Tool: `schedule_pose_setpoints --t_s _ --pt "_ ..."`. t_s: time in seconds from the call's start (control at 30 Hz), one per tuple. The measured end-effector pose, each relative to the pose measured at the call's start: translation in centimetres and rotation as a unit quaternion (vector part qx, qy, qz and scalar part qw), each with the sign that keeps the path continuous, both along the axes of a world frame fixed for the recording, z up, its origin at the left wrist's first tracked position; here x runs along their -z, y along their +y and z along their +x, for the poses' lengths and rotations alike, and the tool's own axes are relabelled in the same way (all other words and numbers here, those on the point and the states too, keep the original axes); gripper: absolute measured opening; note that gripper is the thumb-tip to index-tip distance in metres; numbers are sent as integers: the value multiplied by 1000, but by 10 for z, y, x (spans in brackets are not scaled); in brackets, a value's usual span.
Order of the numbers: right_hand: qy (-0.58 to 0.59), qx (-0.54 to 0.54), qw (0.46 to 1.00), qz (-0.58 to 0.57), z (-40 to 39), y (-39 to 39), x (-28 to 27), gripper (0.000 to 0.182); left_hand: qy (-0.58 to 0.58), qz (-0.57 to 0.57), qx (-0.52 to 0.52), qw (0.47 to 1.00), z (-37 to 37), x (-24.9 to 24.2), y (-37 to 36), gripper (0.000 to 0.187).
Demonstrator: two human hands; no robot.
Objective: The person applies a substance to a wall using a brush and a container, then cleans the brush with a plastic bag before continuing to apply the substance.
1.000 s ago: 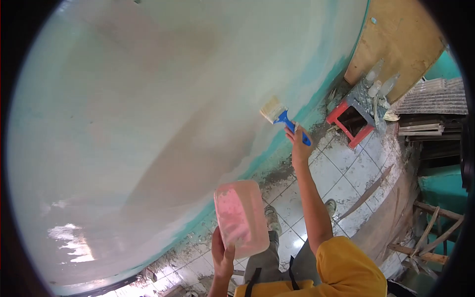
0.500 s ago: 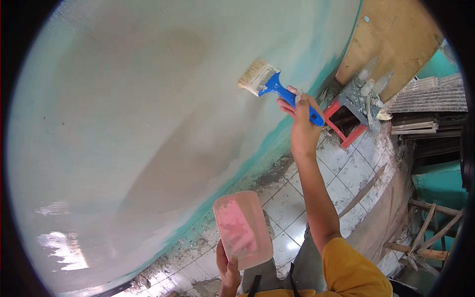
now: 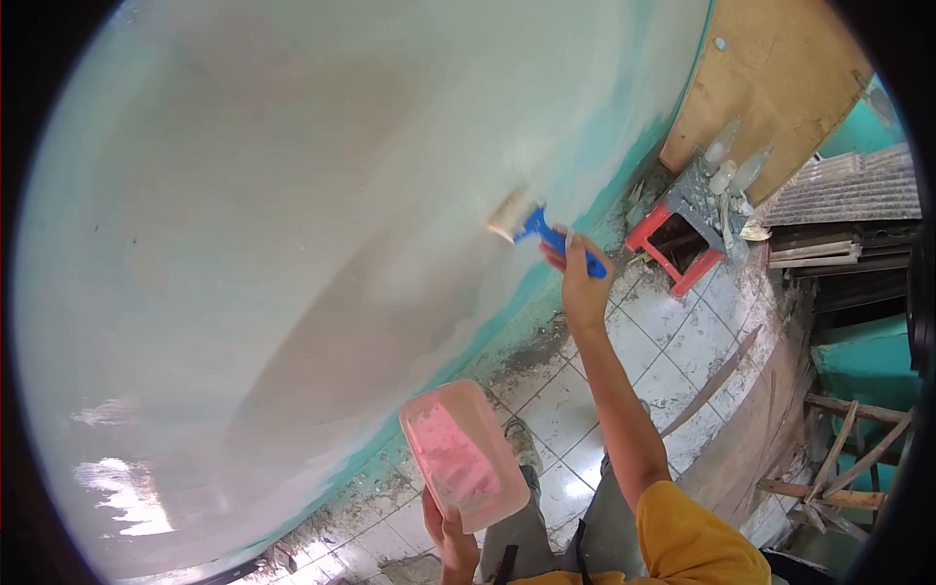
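A paintbrush with a blue handle (image 3: 534, 223) is gripped in my right hand (image 3: 584, 278), its pale bristles against or very close to the wall (image 3: 322, 214). The wall is coated whitish over teal, with teal showing along its lower edge. Low in the view, my left hand (image 3: 450, 538) holds a pink plastic tub (image 3: 464, 455) by its near edge, thumb over the rim. Pink and whitish material lies inside the tub.
A red and grey stool (image 3: 678, 249) with bottles (image 3: 749, 168) on it stands at the right, by a tan board (image 3: 770, 78). Stacked corrugated sheets (image 3: 848, 190) and a wooden frame (image 3: 829, 492) are farther right. Below is a dirty tiled floor (image 3: 556, 409).
My right hand and the brush have moved down, the bristles slightly rightward along the wall. The tub in my left hand has shifted a little to the left.
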State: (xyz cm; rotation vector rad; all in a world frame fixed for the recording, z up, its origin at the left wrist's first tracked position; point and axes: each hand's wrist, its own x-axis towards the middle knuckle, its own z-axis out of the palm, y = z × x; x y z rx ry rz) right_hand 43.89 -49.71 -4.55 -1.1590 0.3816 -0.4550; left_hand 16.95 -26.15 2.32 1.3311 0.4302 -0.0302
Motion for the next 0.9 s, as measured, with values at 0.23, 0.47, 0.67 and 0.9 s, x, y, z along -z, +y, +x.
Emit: schedule_pose_setpoints --t_s 0.23,0.47,0.67,0.9 --pt "-115 31 992 41 -2 4 -81 44 -41 -16 2 999 7 -11 10 88" --pt "55 0 993 106 -7 22 126 50 -27 0 -17 999 2 4 22 89" --pt "14 -22 1000 3 -2 9 21 47 1 2 -20 1000 1 -4 15 86" --pt "-164 11 986 35 10 6 -75 45 -25 -4 -1 1000 2 -2 13 85"
